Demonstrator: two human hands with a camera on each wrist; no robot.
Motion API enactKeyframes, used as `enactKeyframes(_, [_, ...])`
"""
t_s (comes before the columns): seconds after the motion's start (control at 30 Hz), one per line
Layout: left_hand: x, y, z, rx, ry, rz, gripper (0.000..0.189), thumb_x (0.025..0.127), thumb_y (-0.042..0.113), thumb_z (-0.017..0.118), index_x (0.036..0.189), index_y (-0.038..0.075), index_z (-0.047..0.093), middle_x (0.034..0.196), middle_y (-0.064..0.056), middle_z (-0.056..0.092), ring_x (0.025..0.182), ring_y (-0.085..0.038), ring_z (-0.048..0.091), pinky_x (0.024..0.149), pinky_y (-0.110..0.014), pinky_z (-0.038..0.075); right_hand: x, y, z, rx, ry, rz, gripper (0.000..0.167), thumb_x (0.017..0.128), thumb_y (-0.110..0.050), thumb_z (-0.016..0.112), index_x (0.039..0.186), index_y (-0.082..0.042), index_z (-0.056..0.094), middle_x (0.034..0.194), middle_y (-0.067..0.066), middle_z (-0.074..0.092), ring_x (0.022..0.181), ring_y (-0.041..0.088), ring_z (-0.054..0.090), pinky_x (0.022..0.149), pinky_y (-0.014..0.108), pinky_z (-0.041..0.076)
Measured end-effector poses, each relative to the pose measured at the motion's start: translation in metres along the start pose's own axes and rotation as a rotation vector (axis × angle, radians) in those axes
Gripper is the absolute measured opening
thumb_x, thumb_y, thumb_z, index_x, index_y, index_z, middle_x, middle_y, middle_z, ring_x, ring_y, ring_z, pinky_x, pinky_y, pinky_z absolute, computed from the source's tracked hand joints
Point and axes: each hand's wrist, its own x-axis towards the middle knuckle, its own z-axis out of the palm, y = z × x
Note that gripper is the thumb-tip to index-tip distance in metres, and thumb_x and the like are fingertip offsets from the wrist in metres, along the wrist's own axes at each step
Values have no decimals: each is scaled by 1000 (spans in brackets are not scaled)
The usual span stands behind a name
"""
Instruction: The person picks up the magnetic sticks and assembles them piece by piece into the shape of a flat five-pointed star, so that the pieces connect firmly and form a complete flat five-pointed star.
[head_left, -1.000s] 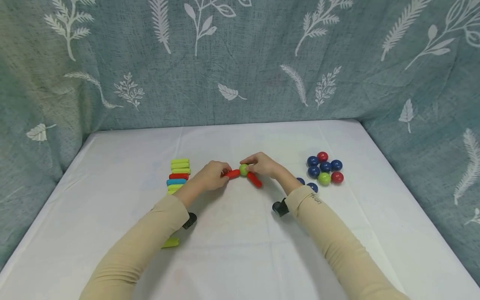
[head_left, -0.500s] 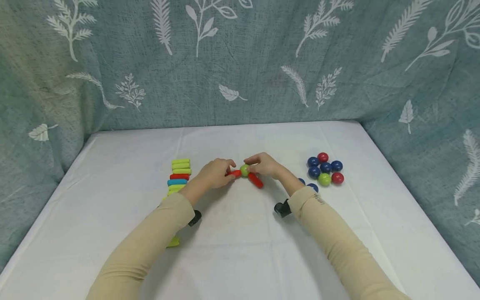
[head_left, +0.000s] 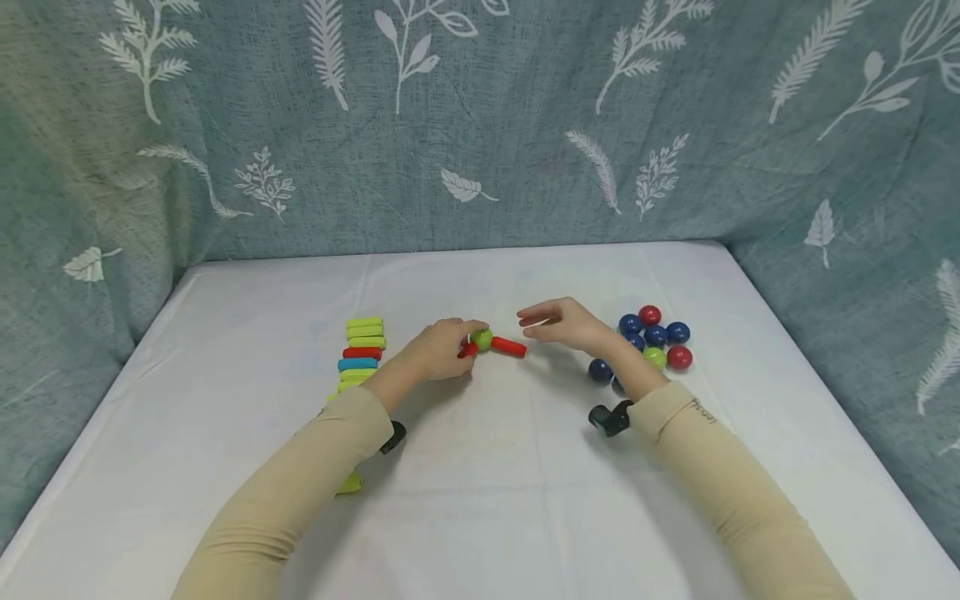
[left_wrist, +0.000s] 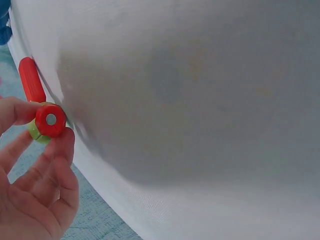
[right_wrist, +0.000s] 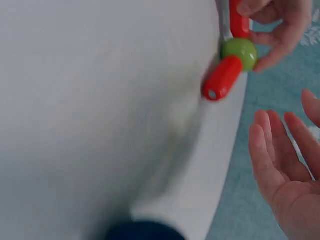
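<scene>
My left hand [head_left: 435,354] pinches a short red magnetic stick [left_wrist: 51,131] between thumb and fingers; a pale metal disc shows in its end. That stick meets a green ball [head_left: 482,339], and a fingertip lies at the ball. A second red stick [head_left: 510,347] extends from the ball's other side, pointing right. My right hand [head_left: 570,323] hovers to the right of these pieces, fingers loosely extended and holding nothing. In the right wrist view the ball [right_wrist: 239,52] sits between both sticks, which stand at an angle.
To the left is a column of sticks, mostly lime, with one red stick [head_left: 362,353] and one blue stick [head_left: 357,364]. Blue, red and green balls cluster at right, among them a red ball [head_left: 679,358]; my right forearm partly covers them. A patterned curtain [head_left: 480,167] hangs behind the white-covered table [head_left: 480,517].
My right hand has let go of the green ball and moved right, toward the balls. The free red stick has swung from slanting toward me to pointing nearly straight right. The left hand has shifted slightly right.
</scene>
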Motion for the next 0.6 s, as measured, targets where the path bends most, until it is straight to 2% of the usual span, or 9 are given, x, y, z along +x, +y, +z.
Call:
enactKeyframes(0.23, [2, 3, 2, 36, 50, -13, 44, 85, 18, 64, 126, 12, 51, 103, -11, 55, 83, -22, 53, 72, -34, 47, -33, 9, -27, -24, 58, -15, 45, 88, -18, 61, 129, -1, 51, 126, 14, 54, 111, 26, 54, 94, 41, 41])
enactKeyframes(0.4, [7, 6, 3, 102, 96, -17, 29, 88, 24, 62, 115, 13, 57, 99, -9, 54, 75, -21, 52, 68, -33, 48, -55, 24, -41, -68, 109, -20, 45, 88, -20, 61, 128, 0, 51, 125, 16, 54, 111, 29, 54, 92, 43, 42])
enactKeyframes(0.53, [12, 6, 2, 135, 113, -26, 21, 86, 25, 63, 103, 12, 59, 91, -6, 55, 73, -18, 50, 65, -29, 46, -71, 35, -51, -114, 157, -20, 45, 89, -21, 61, 127, 1, 51, 124, 17, 54, 109, 29, 54, 90, 40, 44])
enactKeyframes(0.6, [13, 5, 1, 98, 102, -41, 18, 85, 22, 65, 98, 10, 59, 87, -4, 57, 75, -18, 50, 66, -28, 45, -80, 39, -56, -116, 190, -5, 45, 89, -23, 61, 126, 0, 52, 122, 17, 56, 98, 29, 58, 73, 34, 50])
